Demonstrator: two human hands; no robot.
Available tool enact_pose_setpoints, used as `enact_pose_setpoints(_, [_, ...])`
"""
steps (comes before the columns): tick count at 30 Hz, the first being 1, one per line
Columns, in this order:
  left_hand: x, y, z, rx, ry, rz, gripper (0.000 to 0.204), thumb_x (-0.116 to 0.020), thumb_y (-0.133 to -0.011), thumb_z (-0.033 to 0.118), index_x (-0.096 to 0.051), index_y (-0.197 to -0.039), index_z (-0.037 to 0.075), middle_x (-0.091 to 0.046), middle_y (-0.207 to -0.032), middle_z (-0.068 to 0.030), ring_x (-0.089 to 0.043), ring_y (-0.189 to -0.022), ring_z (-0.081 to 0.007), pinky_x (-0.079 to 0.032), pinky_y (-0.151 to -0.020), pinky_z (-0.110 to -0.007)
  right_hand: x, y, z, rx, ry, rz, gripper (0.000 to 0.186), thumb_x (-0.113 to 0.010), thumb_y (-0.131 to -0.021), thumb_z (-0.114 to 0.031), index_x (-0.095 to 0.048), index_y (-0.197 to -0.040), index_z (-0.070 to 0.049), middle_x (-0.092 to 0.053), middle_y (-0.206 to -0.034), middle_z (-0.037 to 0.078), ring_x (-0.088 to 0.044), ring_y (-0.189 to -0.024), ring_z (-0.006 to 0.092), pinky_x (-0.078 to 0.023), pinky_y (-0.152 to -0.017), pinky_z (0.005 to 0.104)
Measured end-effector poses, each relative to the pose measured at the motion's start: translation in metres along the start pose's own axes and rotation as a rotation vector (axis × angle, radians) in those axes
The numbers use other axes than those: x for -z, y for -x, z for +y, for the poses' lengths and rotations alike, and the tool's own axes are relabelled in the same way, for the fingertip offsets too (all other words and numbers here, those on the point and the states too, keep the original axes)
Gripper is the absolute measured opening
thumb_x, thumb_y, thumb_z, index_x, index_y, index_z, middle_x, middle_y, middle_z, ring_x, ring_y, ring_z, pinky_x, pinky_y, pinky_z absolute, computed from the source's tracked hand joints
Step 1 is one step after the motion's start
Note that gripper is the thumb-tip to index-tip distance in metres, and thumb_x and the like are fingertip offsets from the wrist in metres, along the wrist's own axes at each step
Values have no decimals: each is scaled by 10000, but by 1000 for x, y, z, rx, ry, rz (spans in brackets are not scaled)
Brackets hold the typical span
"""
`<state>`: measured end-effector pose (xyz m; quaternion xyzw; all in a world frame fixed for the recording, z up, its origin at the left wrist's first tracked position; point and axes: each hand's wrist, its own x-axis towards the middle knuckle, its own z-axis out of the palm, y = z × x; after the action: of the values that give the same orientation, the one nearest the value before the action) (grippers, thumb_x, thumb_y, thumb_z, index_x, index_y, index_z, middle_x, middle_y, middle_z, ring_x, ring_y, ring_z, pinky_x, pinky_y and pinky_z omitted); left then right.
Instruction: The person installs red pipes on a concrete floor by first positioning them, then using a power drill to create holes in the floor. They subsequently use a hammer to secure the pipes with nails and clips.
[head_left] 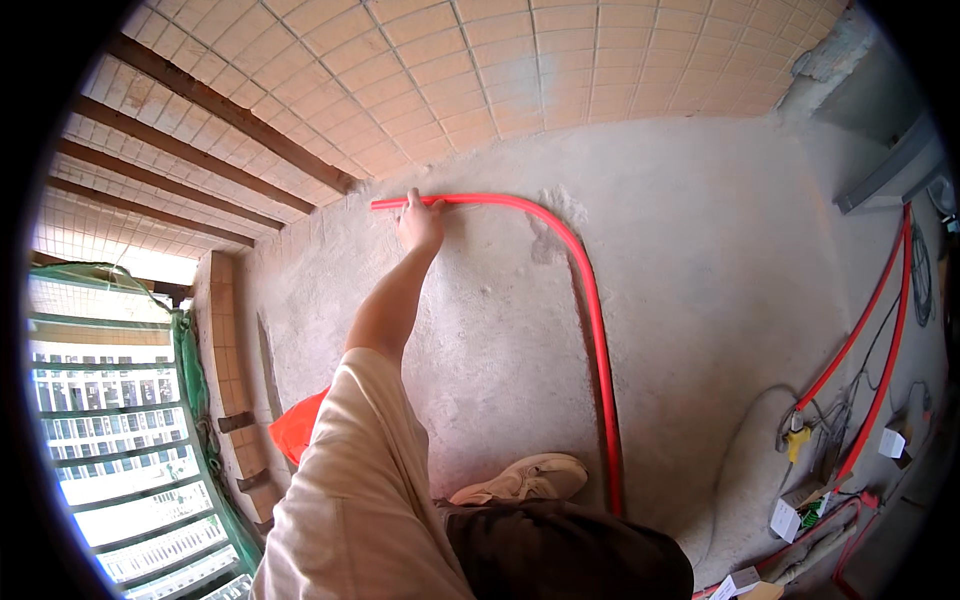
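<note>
My left hand point(419, 222) reaches forward from a beige sleeve, its fingers closed on the short end of a red pipe point(492, 198) lying near the foot of the tiled wall. From my fingers the pipe runs right, bends round and runs down beside a straight groove in the grey concrete floor point(710, 230), out of sight behind my dark-clothed leg point(570, 550). A light shoe point(520, 480) shows left of the pipe. A red object point(293, 424), partly hidden by my sleeve, is at the left. My right hand is not in view.
The tiled wall point(480, 60) has brown slots at upper left. A window with bars and green netting point(185, 380) is at left. At right are more red pipes point(850, 340), coiled cable point(922, 270), a yellow tool point(798, 440), small cartons point(787, 515) and a grey metal piece point(880, 180).
</note>
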<state>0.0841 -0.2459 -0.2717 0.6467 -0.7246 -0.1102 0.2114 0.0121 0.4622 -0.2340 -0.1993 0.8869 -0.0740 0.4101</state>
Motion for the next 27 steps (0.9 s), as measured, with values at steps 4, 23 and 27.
enact_pose_setpoints(4, [-1,-10,1,-81,-125,-53,413,-690,-884,443,-697,-1109,96,-687,-1115,-164,-622,-1105,-338,-446,-986,-459,6,-10,-9,7,2,-29,353,-562,-976,-334,-612,-1211,-76,-677,-1083,168,-671,-987,345,-543,-833,455])
enact_pose_setpoints(23, [19,-37,-30,-516,-226,-261,414,-597,-948,487,-685,-1066,100,-637,-1116,-116,-574,-1151,-330,-406,-1007,-515,58,0,-74,9,-95,-120,408,-643,-926,-303,-606,-1250,-58,-672,-1088,174,-669,-995,329,-534,-859,435])
enact_pose_setpoints(27, [24,-40,-18,-548,-316,-303,414,-590,-950,495,-674,-1069,107,-636,-1115,-113,-583,-1134,-327,-441,-957,-503,75,25,-79,4,-200,-147,423,-660,-915,-296,-605,-1258,-54,-671,-1089,175,-669,-997,326,-532,-865,431])
